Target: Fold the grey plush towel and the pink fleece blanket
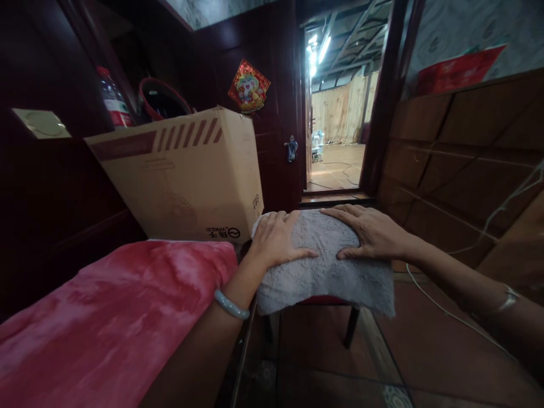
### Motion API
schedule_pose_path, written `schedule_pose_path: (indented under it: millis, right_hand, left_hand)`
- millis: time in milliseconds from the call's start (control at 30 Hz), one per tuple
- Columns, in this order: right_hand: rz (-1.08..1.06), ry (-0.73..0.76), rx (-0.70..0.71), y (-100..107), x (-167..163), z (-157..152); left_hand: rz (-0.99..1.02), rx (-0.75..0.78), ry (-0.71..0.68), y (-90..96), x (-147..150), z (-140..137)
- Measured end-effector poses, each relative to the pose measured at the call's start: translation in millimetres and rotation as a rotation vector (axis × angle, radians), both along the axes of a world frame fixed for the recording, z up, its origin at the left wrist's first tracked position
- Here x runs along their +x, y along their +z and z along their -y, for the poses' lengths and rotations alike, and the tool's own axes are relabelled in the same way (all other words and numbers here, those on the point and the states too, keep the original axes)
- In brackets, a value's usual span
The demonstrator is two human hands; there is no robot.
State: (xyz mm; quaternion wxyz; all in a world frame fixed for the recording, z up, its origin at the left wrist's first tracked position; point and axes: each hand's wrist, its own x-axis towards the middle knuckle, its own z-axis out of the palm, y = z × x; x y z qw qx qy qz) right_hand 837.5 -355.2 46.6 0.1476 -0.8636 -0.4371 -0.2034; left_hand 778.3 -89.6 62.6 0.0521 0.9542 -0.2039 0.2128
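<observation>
A grey, fluffy cloth that looks like a towel (325,283) lies spread over a small stool with a red seat (327,300) and dark legs. Its near edge hangs down past the seat. My left hand (276,241) rests flat on the cloth's left part, fingers stretched away from me and thumb pointing right. On the right part lies my right hand (368,232), its fingers spread and its thumb pointing left. Bare cloth shows between the two thumbs. Neither hand grips anything that I can see.
Left of the stool is a pink and red plush cover (170,294). A large cardboard box (187,175) stands behind it, near a bottle (114,99) and a bucket (164,99). Beyond are a dark door (276,102) and a doorway. A white cable (446,311) crosses the tiled floor.
</observation>
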Motion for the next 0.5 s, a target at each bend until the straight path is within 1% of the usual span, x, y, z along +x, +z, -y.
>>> schedule_pose_path:
  millis: [100,233,367,433,500]
  right_hand:
    - [0.003,-0.001,-0.024,1.5,0.2,-0.6]
    - [0.007,-0.006,-0.031,2.3,2.0,0.0]
    - [-0.011,-0.004,-0.023,1.1,3.8,-0.4]
    - [-0.021,0.001,-0.001,-0.1,4.3,-1.2]
    - [-0.033,0.004,0.026,-1.5,4.5,-1.3]
  left_hand:
    - [-0.036,0.013,-0.008,3.2,-1.1,0.3]
    - [0.000,0.019,-0.021,3.4,-2.3,-2.3]
    - [0.052,0.067,-0.060,-4.7,-8.6,-13.6]
    - [0.077,0.085,-0.043,-10.9,-16.9,-23.7]
    - [0.092,0.093,0.007,-17.6,-31.1,-36.2]
